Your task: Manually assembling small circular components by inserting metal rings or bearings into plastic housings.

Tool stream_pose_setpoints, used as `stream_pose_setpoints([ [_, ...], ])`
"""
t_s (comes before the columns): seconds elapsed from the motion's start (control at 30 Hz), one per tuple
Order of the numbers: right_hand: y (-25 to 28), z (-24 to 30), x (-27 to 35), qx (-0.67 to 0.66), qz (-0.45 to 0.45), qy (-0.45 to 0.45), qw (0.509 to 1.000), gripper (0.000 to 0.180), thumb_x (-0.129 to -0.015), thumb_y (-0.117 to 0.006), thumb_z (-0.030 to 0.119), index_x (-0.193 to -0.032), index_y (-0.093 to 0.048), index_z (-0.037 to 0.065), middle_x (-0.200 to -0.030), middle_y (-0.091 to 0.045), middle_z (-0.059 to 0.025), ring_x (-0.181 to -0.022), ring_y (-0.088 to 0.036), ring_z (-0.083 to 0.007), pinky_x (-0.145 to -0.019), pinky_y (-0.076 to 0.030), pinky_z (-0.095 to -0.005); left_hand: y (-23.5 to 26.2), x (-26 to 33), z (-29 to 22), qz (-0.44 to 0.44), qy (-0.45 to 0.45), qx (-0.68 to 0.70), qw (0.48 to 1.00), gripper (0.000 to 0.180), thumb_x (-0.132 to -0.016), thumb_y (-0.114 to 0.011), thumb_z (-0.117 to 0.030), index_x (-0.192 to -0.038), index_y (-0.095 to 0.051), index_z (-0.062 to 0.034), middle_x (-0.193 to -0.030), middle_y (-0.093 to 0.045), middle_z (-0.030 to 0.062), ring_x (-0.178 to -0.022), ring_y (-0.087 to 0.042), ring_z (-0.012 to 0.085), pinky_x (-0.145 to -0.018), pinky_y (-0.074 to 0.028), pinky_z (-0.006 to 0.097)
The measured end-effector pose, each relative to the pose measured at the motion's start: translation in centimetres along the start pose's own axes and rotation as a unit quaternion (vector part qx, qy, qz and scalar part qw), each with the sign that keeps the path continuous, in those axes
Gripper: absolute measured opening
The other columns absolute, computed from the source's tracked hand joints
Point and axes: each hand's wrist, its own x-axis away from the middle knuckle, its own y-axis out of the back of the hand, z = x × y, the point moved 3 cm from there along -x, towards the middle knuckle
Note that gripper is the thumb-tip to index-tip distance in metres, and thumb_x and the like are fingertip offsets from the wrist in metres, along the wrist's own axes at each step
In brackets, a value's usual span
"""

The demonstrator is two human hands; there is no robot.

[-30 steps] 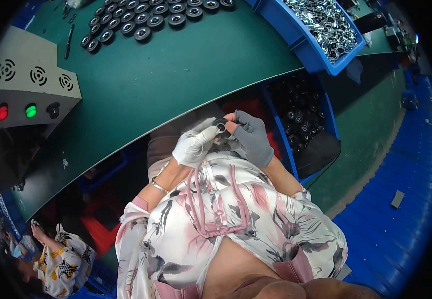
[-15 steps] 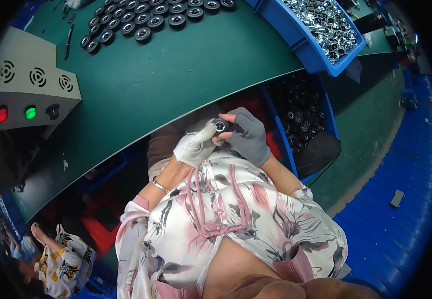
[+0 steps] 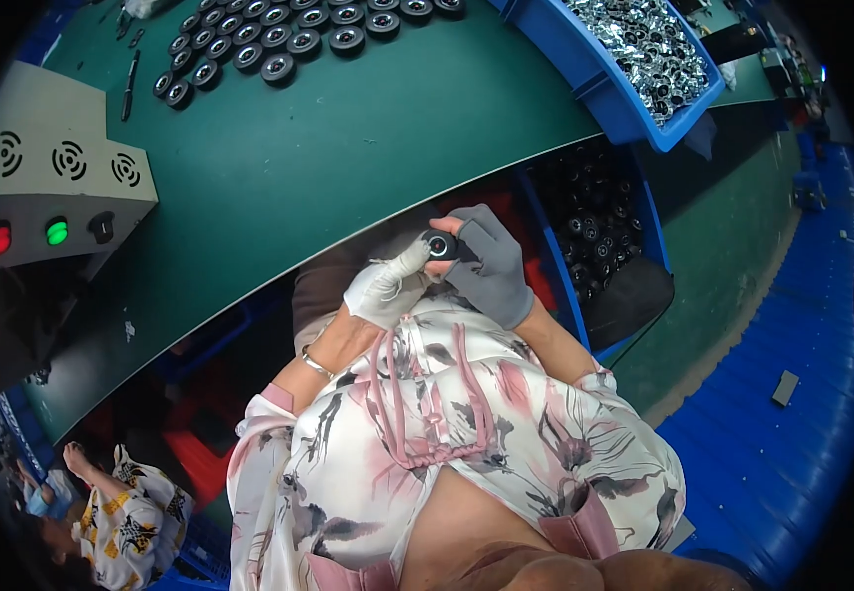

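Note:
Close to my body, just off the table's front edge, I hold a small black wheel (image 3: pixel 441 246) with a pale ring on its face. My left hand (image 3: pixel 385 294), in a white glove with worn-looking fingers, grips the wheel's left side. On the other side, my right hand (image 3: pixel 494 264) in a grey fingerless glove pinches the rim between bare fingertips. Rows of similar black wheels (image 3: pixel 277 68) with shiny centres stand at the far side of the green table (image 3: pixel 348 148).
A blue bin (image 3: pixel 663 140) of shiny metal parts stands at the table's far right. Below it, another blue bin (image 3: pixel 655 222) holds many black wheels. At left is a grey machine (image 3: pixel 53 123) with red and green buttons. A pen (image 3: pixel 130 86) lies nearby; a person (image 3: pixel 136 522) sits lower left.
The wheel has tilted in my fingers, so its pale ring shows more fully. My right fingers have shifted slightly on it. The table and machine appear a little further left in the view.

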Motion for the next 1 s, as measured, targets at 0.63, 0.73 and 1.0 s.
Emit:
stream_pose_setpoints([
  [0.63,-1.4,-1.7,2.2,-0.335,-0.038,-0.285,0.897,0.034,-0.082,-0.078,0.003,-0.112,-0.063,-0.002,-0.099,-0.065,-0.0042,-0.086,-0.063,-0.0101,-0.076,-0.052,-0.0249,-2.4,1.2,-1.6,-0.149,-0.045,-0.181,0.971,0.038,-0.099,-0.068,-0.019,-0.129,-0.061,0.0036,-0.109,-0.069,0.0083,-0.091,-0.065,0.0111,-0.083,-0.053,0.026],
  [0.73,-1.2,-1.2,2.1,-0.304,-0.033,-0.331,0.892,0.025,-0.084,-0.076,0.002,-0.106,-0.064,-0.002,-0.091,-0.065,-0.0009,-0.081,-0.062,-0.0076,-0.074,-0.05,-0.0223,-3.5,1.0,-1.9,-0.157,-0.086,-0.265,0.948,0.04,-0.099,-0.067,-0.021,-0.131,-0.061,0.003,-0.108,-0.069,0.0079,-0.088,-0.065,0.0104,-0.08,-0.054,0.026],
  [1.0,-0.6,-1.3,1.9,-0.201,0.006,-0.291,0.935,0.017,-0.081,-0.077,0.001,-0.096,-0.068,-0.002,-0.086,-0.064,-0.0029,-0.079,-0.061,-0.0073,-0.07,-0.049,-0.0237,-1.1,0.7,-1.9,-0.243,-0.024,-0.316,0.917,0.041,-0.1,-0.067,-0.026,-0.129,-0.064,0.0027,-0.094,-0.069,0.0035,-0.075,-0.059,0.0093,-0.067,-0.047,0.025],
])
